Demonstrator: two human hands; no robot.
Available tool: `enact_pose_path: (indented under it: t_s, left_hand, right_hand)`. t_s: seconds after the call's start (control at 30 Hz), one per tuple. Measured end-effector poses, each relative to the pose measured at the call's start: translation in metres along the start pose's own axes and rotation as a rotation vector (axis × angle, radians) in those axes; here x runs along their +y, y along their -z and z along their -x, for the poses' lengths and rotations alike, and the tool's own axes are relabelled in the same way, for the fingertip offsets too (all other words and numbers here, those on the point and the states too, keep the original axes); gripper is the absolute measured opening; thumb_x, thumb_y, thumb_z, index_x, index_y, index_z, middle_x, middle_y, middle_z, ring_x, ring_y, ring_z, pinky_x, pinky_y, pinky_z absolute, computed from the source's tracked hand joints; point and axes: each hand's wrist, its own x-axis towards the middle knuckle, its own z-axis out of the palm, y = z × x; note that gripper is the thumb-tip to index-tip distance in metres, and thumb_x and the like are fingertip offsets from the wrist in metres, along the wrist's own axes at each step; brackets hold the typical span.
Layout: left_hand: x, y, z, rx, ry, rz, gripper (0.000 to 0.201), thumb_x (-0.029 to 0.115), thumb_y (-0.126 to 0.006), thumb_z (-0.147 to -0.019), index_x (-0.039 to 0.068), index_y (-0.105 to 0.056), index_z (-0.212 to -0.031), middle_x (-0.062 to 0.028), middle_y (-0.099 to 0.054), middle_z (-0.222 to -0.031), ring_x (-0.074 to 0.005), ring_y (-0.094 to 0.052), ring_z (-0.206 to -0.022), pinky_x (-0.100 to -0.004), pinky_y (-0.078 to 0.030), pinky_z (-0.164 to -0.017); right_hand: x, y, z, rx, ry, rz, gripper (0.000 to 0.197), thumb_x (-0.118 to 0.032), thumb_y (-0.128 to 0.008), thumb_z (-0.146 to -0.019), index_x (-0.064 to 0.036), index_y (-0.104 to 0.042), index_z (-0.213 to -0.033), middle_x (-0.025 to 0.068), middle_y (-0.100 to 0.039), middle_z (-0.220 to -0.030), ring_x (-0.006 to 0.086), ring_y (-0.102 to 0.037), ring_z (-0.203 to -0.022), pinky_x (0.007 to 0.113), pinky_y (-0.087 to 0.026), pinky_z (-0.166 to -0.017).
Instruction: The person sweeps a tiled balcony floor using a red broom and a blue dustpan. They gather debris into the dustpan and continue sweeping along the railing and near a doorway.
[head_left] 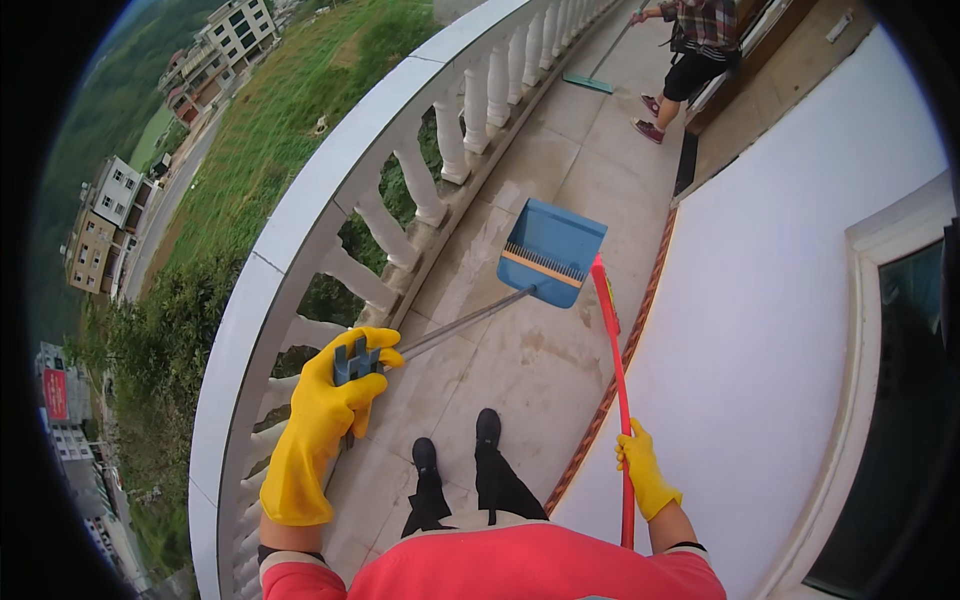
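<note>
My left hand (340,405), in a yellow rubber glove, is closed round the top end of a long-handled dustpan, by its grey hooked clip (357,362). The grey shaft (455,332) slants away to the blue pan (555,245), which has a comb-like row of teeth across it. In a matching glove, my right hand (645,470) grips the handle of a red broom (617,370). The broom's narrow red head lies just right of the pan; its bristles cannot be made out.
On the left runs a curved white balustrade (300,215); greenery and buildings lie beyond it. A white wall (720,390) with a window (890,420) borders the right. Farther along the tiled floor (560,360), another person (700,55) holds a green-headed long-handled tool (588,83).
</note>
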Motion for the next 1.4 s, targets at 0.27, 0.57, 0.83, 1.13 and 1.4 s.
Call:
enact_pose_path:
  t_s: [0.27, 0.57, 0.83, 1.13, 1.4]
  left_hand:
    - [-0.12, 0.006, -0.101, -0.104, 0.448, -0.537, 0.046, 0.005, -0.064, -0.08, 0.011, -0.062, -0.125, -0.003, -0.069, -0.104, -0.013, -0.054, -0.058, -0.0249, -0.045, -0.052]
    - [-0.209, 0.06, -0.159, -0.11, 0.479, -0.668, 0.044, 0.01, -0.065, -0.082, 0.011, -0.062, -0.126, -0.003, -0.07, -0.105, -0.0151, -0.06, -0.07, -0.0253, -0.049, -0.06]
    - [-0.231, 0.077, -0.133, -0.053, 0.394, -0.669, 0.039, 0.005, -0.064, -0.084, 0.009, -0.064, -0.123, -0.0072, -0.071, -0.105, -0.0153, -0.063, -0.081, -0.0239, -0.05, -0.072]
    - [-0.264, 0.125, -0.14, 0.023, 0.419, -0.479, 0.03, 0.01, -0.067, -0.088, 0.009, -0.066, -0.117, -0.0068, -0.068, -0.084, -0.0142, -0.054, -0.053, -0.0288, -0.045, -0.049]
    - [-0.28, 0.072, -0.15, -0.055, 0.267, -0.676, 0.042, 0.007, -0.063, -0.083, 0.012, -0.061, -0.124, -0.0148, -0.07, -0.096, -0.0264, -0.069, -0.06, -0.037, -0.054, -0.054]
  right_hand:
    - [-0.162, -0.048, -0.218, 0.131, 0.162, 0.082, 0.065, -0.002, -0.052, -0.087, -0.0199, -0.04, -0.148, 0.0059, -0.054, -0.064, 0.017, -0.048, -0.043, 0.034, -0.039, -0.038]
    - [-0.319, -0.155, -0.399, 0.249, 0.477, 0.241, 0.048, -0.01, -0.051, -0.087, -0.0118, -0.051, -0.135, 0.0088, -0.058, -0.07, 0.0205, -0.055, -0.052, 0.038, -0.044, -0.045]
    - [-0.227, -0.225, -0.407, 0.331, 0.267, 0.533, 0.043, -0.035, -0.045, -0.1, -0.0094, -0.047, -0.135, 0.0174, -0.067, -0.105, 0.0355, -0.065, -0.095, 0.044, -0.051, -0.08]
    - [-0.084, -0.171, -0.162, -0.045, 0.214, 1.032, 0.076, -0.008, -0.051, -0.089, -0.0157, -0.017, -0.157, 0.0274, -0.065, -0.106, 0.0384, -0.066, -0.094, 0.044, -0.052, -0.076]
    - [0.046, -0.193, 0.083, -0.311, 0.046, 1.052, 0.078, -0.009, -0.055, -0.087, -0.0197, -0.021, -0.157, 0.0161, -0.062, -0.087, 0.0254, -0.061, -0.068, 0.037, -0.051, -0.061]
